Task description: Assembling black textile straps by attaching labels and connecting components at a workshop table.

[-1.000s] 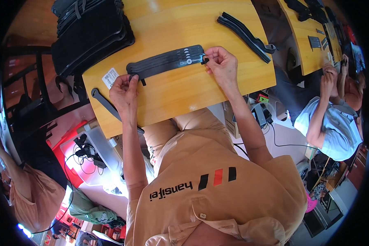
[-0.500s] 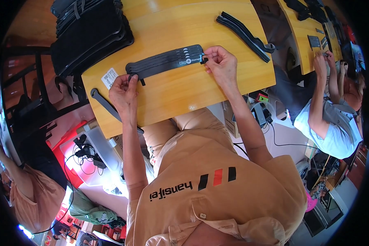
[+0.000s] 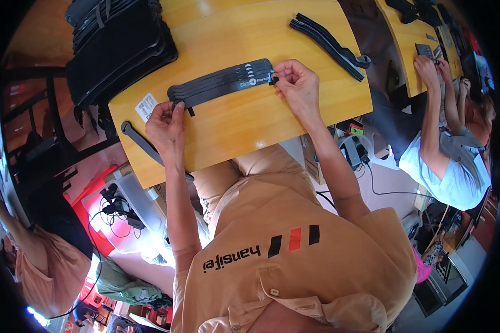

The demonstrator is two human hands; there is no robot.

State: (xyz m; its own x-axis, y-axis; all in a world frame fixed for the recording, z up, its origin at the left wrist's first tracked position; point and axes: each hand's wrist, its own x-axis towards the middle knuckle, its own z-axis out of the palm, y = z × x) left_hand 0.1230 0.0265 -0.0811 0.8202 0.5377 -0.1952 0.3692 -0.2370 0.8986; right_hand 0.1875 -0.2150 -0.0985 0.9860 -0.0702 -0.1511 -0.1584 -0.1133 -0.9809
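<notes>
A fanned set of dark grey straps [image 3: 219, 84] with printed labels lies on the yellow wooden table [image 3: 250, 125] in front of me. My left hand [image 3: 166, 125] pinches the near left end of the straps, where a short black tab sticks out below the fingers. At the right end, my right hand [image 3: 297, 86] pinches the straps' tip, and a small black piece shows under its fingertips. One loose black strap [image 3: 141, 141] with a looped end lies beside my left wrist. Next to my left hand is a white label sheet [image 3: 146, 106].
A tall stack of black straps [image 3: 122, 55] occupies the far left corner. Another bundle of black straps [image 3: 330, 47] lies at the far right. Below the table's left edge is a clear bin [image 3: 122, 205] with cables. Co-workers sit left and right; one in a light shirt [image 3: 444, 166] works at another table.
Both hands keep their pinch on the straps' ends, with only a very slight shift. At the right-hand table, the co-worker's hands have moved a little.
</notes>
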